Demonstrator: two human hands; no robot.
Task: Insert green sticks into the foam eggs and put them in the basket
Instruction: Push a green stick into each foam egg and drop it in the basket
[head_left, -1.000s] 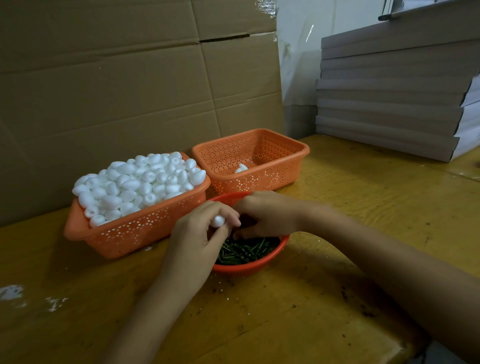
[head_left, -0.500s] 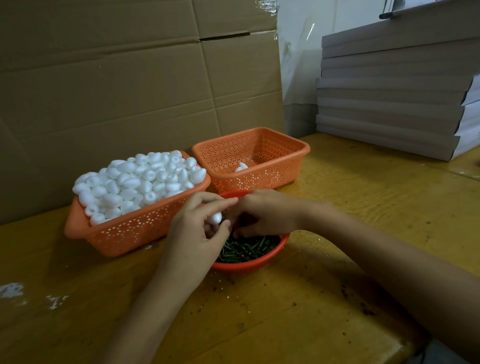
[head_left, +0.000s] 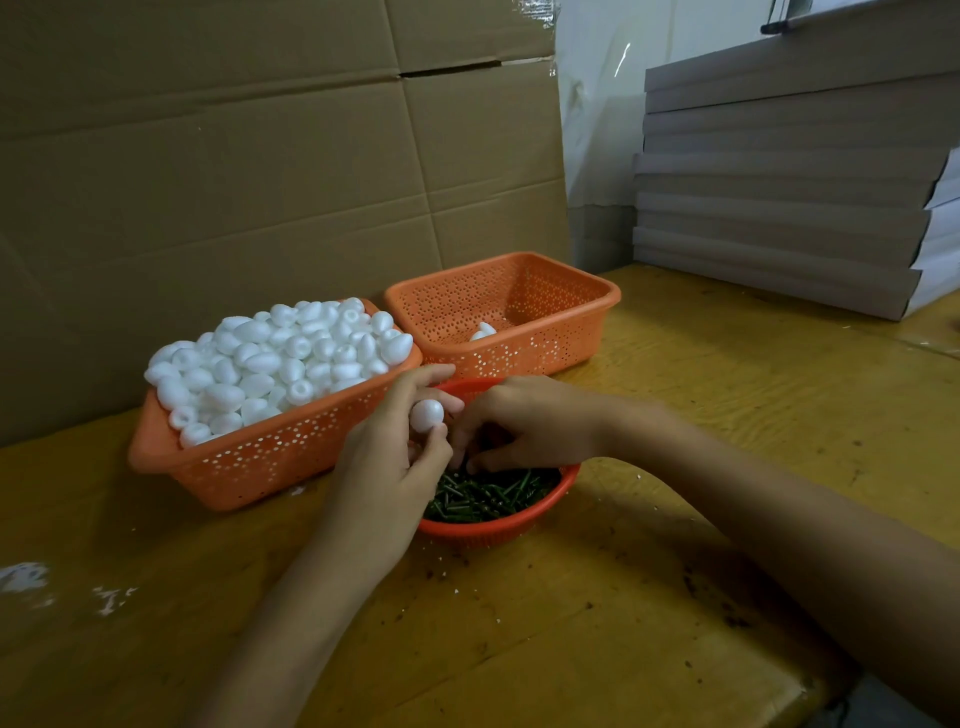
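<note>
I am pinching a foam egg (head_left: 427, 415) in my left hand (head_left: 397, 462) over the red bowl (head_left: 496, 531) while my right hand (head_left: 527, 426) is curling into the green sticks (head_left: 485, 494), whether gripping one I cannot tell, and next, I reckon, one stick needs aiming at the egg.

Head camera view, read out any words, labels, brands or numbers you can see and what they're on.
None. No text shows on the cardboard wall, the stacked boards, the full basket, the nearly empty basket or the red bowl.
</note>
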